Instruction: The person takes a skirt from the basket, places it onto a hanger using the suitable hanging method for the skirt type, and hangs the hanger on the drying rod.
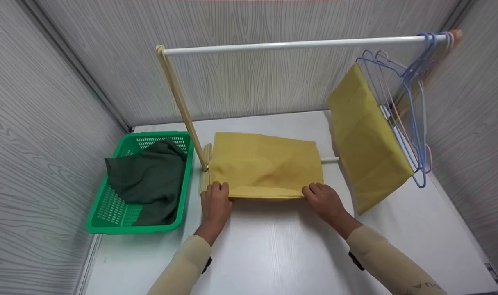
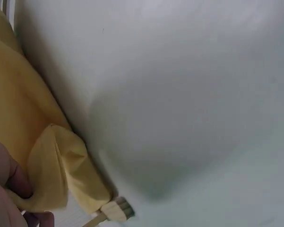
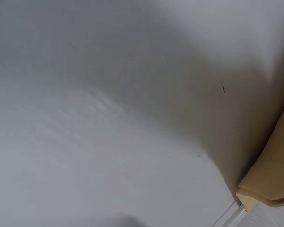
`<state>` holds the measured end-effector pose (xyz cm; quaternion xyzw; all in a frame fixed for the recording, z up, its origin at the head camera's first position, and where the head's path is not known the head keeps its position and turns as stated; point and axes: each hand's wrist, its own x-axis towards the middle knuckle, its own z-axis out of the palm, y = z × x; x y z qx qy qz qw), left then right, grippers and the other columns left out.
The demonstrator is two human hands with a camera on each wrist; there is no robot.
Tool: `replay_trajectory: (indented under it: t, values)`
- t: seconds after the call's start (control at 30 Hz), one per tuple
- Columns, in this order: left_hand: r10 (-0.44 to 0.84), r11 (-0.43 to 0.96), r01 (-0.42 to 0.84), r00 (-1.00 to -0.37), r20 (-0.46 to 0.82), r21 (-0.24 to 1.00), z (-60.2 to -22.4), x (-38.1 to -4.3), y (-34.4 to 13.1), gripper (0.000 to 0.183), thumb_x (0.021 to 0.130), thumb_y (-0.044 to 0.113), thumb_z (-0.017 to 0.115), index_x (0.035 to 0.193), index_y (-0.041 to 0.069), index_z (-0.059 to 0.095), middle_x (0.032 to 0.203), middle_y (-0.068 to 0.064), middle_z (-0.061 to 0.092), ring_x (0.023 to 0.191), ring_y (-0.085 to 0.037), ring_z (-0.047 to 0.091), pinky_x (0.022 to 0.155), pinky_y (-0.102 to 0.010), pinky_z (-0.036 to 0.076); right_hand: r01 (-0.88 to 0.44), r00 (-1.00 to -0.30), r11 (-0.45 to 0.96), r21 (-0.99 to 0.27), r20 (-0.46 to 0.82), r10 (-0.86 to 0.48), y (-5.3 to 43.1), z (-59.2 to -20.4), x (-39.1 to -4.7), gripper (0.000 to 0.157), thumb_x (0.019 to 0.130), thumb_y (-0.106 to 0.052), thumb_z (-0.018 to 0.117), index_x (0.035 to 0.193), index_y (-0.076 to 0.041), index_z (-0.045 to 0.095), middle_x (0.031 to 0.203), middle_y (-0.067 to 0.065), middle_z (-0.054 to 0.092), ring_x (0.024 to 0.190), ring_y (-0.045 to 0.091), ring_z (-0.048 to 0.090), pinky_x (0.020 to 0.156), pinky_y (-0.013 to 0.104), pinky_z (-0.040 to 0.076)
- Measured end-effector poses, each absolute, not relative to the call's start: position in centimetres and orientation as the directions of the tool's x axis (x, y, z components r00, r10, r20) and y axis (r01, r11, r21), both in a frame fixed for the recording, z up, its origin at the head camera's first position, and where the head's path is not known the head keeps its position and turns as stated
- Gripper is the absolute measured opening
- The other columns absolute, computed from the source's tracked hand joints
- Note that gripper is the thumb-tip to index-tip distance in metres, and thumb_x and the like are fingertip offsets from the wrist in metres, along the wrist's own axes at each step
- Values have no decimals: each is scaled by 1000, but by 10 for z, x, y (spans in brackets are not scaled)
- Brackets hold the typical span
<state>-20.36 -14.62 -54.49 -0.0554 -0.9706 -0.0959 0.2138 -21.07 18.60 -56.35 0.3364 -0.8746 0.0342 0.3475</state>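
While pinching the near edge of a yellow cloth [image 1: 265,164] at its eight o'clock with the left hand [image 1: 216,207], grips the same edge at four o'clock with the right hand [image 1: 324,203]. Has the cloth laid out near the middle of the head view, over the white table [image 1: 273,246], with a narrow doubled strip along the edge between the hands. Curls the fingers of both hands over that strip; at eight o'clock in the left wrist view, nips a bunched fold between thumb and fingers. Shows only a sliver of the right hand at four o'clock in the right wrist view, too little to tell its fingers from there. Wears beige sleeves [image 1: 181,266] on both arms.

Reading the clock around the cloth, finds at nine o'clock a wooden post [image 1: 177,94] just beside the edge and, farther out, a green basket [image 1: 138,230] with a dark green cloth [image 1: 158,180] heaped inside, overhanging the rim at ten. Meets a white bar [image 1: 294,44] across twelve o'clock, blue hangers [image 1: 410,71] toward two, and at three a short stretch of lower rod [image 1: 330,159], then a second yellow cloth [image 1: 367,139], hanging tilted.
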Motion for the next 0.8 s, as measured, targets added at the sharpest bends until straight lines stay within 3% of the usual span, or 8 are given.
replay_trajectory:
  t: [0.17, 0.3, 0.4, 0.5, 0.67, 0.8]
  values:
    - [276, 948, 317, -758, 592, -35, -516, -203, -170, 12, 80, -2, 75, 90, 3, 69, 84, -14, 63, 75, -30, 59, 63, -41, 46, -620, -567, 771, 145, 596, -568, 191, -560, -208, 10, 96, -5, 51, 87, -2, 53, 72, 10, 50, 55, 24, 51, 46, 36, 45]
    - [454, 873, 465, -670, 587, -146, -497, -200, -187, 7, 85, -3, 70, 85, 3, 67, 79, -12, 61, 69, -27, 58, 59, -38, 45, -610, -570, 778, 152, 597, -564, 195, -558, -208, 24, 103, -11, 41, 84, -3, 52, 70, 9, 49, 54, 23, 49, 43, 36, 43]
    - [583, 798, 579, -673, 455, -167, -496, -191, -198, 10, 84, -1, 72, 83, 5, 64, 75, -8, 59, 65, -24, 56, 57, -35, 44, -641, -532, 747, 177, 599, -598, 197, -559, -207, 38, 109, -16, 29, 80, -3, 51, 68, 8, 47, 52, 21, 46, 42, 34, 39]
    - [639, 767, 632, -733, 235, -113, -507, -175, -206, 16, 82, 4, 76, 86, 7, 61, 76, -6, 57, 63, -21, 53, 57, -33, 45, -696, -481, 689, 205, 579, -658, 198, -562, -204, 40, 109, -17, 27, 78, -4, 50, 67, 6, 46, 51, 19, 43, 42, 32, 37]
    - [600, 793, 606, -794, -97, -56, -534, -147, -206, 14, 86, 9, 73, 93, 7, 61, 80, -6, 57, 69, -19, 53, 60, -33, 49, -776, -416, 579, 251, 486, -768, 201, -575, -193, 19, 95, -15, 55, 78, -7, 51, 67, 3, 48, 53, 16, 45, 43, 29, 34]
    - [555, 808, 588, -779, -293, -32, -553, -133, -198, 9, 89, 11, 70, 94, 8, 63, 80, -5, 58, 71, -18, 54, 64, -35, 51, -827, -417, 514, 226, 364, -832, 206, -590, -181, 24, 86, -19, 74, 81, -10, 52, 70, 0, 50, 57, 14, 47, 47, 27, 35]
